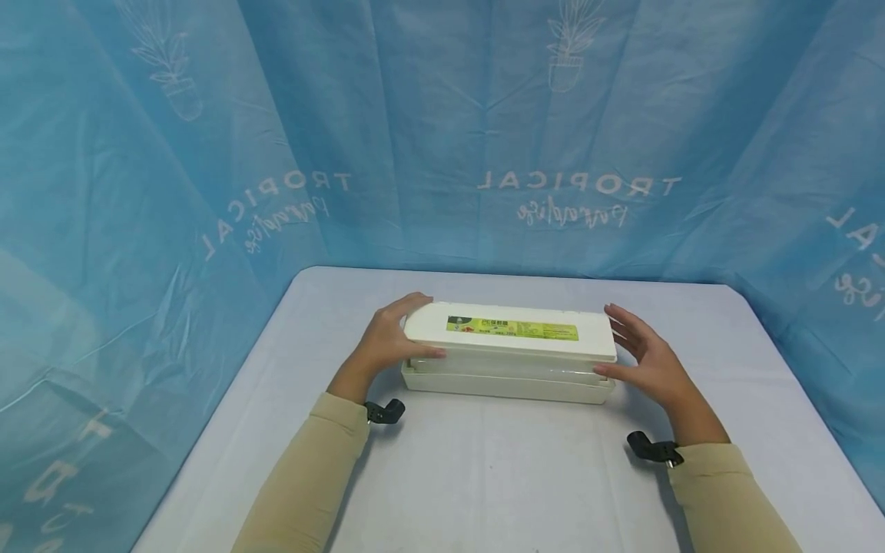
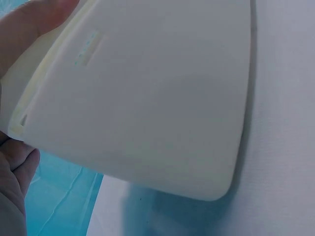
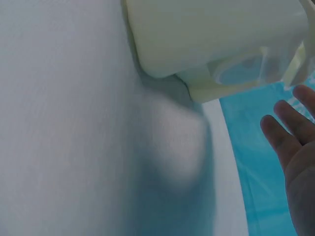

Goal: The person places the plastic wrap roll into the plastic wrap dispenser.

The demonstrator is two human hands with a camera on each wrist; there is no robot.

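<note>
A long white cling film dispenser (image 1: 508, 385) sits on the table, its lid (image 1: 596, 332) raised a little at the front. A green and yellow label (image 1: 512, 328) is on the lid, and clear film (image 1: 505, 365) shows in the gap below. At the left end my left hand (image 1: 387, 338) grips the lid, thumb on the front edge and fingers toward the back. My right hand (image 1: 646, 365) is around the right end with its thumb at the lid's front corner. In the right wrist view its fingers (image 3: 285, 137) are spread, apart from the dispenser's end (image 3: 216, 29).
A white cloth covers the table (image 1: 484, 476). Blue curtains (image 1: 442, 138) with white print hang behind it and along both sides. A black strap mount (image 1: 386, 412) sits on the left wrist, another mount (image 1: 653, 448) on the right.
</note>
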